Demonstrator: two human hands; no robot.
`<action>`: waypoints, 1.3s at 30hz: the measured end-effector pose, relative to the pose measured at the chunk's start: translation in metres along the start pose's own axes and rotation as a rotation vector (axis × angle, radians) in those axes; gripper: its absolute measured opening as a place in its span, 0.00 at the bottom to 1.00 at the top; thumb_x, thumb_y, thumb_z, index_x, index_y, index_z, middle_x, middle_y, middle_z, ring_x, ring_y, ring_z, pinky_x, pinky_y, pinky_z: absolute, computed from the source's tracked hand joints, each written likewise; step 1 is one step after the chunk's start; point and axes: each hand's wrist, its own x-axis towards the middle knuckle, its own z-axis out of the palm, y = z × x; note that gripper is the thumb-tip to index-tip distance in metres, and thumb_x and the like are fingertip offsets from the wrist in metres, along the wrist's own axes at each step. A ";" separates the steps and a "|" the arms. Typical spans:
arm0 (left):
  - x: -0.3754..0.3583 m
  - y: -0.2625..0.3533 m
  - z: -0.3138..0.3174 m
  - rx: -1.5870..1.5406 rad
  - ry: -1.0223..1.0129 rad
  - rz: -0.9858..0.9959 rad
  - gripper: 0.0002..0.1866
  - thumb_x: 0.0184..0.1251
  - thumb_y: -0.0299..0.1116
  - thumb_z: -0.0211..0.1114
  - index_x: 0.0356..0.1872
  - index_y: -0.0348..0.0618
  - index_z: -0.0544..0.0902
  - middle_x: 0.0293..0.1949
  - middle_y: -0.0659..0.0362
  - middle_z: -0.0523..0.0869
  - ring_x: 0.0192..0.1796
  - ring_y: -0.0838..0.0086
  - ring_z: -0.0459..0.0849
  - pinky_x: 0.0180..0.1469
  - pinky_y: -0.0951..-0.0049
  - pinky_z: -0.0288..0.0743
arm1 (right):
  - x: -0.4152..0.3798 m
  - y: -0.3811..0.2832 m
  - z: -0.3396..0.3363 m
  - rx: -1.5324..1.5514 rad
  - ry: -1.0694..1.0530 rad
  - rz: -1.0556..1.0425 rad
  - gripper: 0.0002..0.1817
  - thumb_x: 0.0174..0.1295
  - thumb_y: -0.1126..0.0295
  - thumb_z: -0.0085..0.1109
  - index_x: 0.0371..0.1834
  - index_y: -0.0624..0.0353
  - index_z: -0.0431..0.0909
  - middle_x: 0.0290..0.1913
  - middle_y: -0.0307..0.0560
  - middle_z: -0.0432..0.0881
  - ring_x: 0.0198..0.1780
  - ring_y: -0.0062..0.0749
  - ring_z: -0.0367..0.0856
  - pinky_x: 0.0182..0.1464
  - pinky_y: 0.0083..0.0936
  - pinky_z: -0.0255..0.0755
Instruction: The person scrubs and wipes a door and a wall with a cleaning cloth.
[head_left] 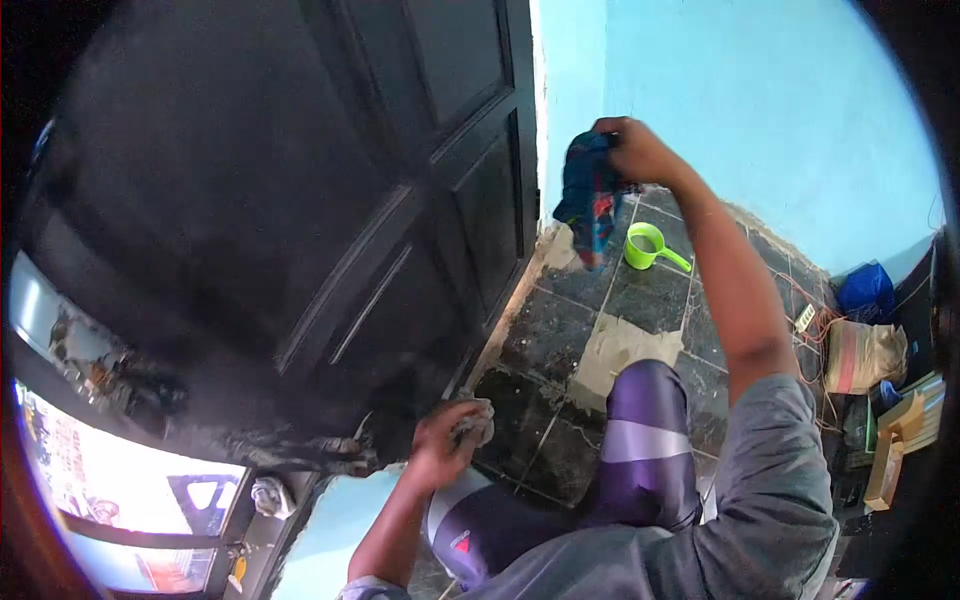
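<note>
My right hand [648, 158] is raised at the upper middle, its fingers closed on a dark blue patterned cloth [588, 190] that hangs down, with some red in its print. Lower down, my left hand [443, 442] grips a crumpled greyish-white rag [484, 424] close to the black door's lower edge. That panelled black door [300, 200] fills the left side of the view. A bright green dipper [636, 258] stands on the floor below the blue cloth, its handle pointing right; its contents are hard to make out.
Dark floor tiles [560, 335] have pale cement patches [625, 350]. At the right lie a power strip [805, 318] with orange cords, a blue bag [866, 290], a tan sack [865, 357] and a cardboard piece [884, 470]. Another rag [272, 497] sits by the window frame at lower left.
</note>
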 end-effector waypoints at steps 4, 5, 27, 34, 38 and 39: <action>0.035 0.008 0.019 -0.502 0.063 -0.128 0.14 0.73 0.31 0.70 0.56 0.40 0.86 0.46 0.58 0.91 0.46 0.76 0.86 0.52 0.74 0.78 | -0.007 0.051 -0.044 0.132 0.097 0.049 0.18 0.59 0.85 0.52 0.51 0.65 0.84 0.38 0.43 0.87 0.39 0.26 0.86 0.44 0.29 0.82; 0.046 0.005 0.021 -0.600 0.070 -0.165 0.15 0.71 0.30 0.72 0.55 0.38 0.85 0.46 0.60 0.89 0.45 0.80 0.83 0.51 0.75 0.77 | -0.013 0.065 -0.048 0.271 0.100 0.183 0.18 0.59 0.85 0.52 0.52 0.65 0.83 0.39 0.42 0.87 0.40 0.26 0.86 0.44 0.29 0.82; 0.252 -0.011 0.111 -0.903 0.712 0.065 0.19 0.80 0.24 0.53 0.68 0.35 0.70 0.52 0.43 0.85 0.51 0.59 0.90 0.53 0.58 0.89 | -0.025 0.561 0.038 0.100 -0.062 0.453 0.19 0.59 0.73 0.62 0.55 0.63 0.85 0.42 0.53 0.89 0.44 0.41 0.88 0.49 0.35 0.81; 0.298 0.018 0.137 -0.988 0.735 0.039 0.18 0.84 0.28 0.47 0.69 0.35 0.68 0.55 0.41 0.82 0.53 0.56 0.91 0.57 0.57 0.91 | -0.032 0.535 0.183 -0.568 -0.331 0.002 0.30 0.68 0.56 0.64 0.71 0.56 0.75 0.60 0.63 0.85 0.58 0.60 0.85 0.63 0.49 0.79; 0.317 0.034 0.135 -1.103 0.664 0.080 0.20 0.84 0.29 0.45 0.72 0.36 0.67 0.60 0.37 0.82 0.61 0.52 0.88 0.64 0.50 0.89 | -0.019 0.404 0.275 0.316 -0.871 0.025 0.25 0.75 0.51 0.58 0.65 0.57 0.80 0.64 0.59 0.83 0.63 0.59 0.82 0.64 0.47 0.77; 0.316 0.040 0.132 -1.084 0.706 0.090 0.21 0.85 0.29 0.44 0.73 0.37 0.66 0.61 0.36 0.82 0.61 0.52 0.88 0.63 0.50 0.89 | -0.018 0.354 0.282 0.203 -0.999 -0.072 0.27 0.77 0.47 0.55 0.64 0.57 0.81 0.64 0.60 0.83 0.65 0.59 0.81 0.66 0.47 0.75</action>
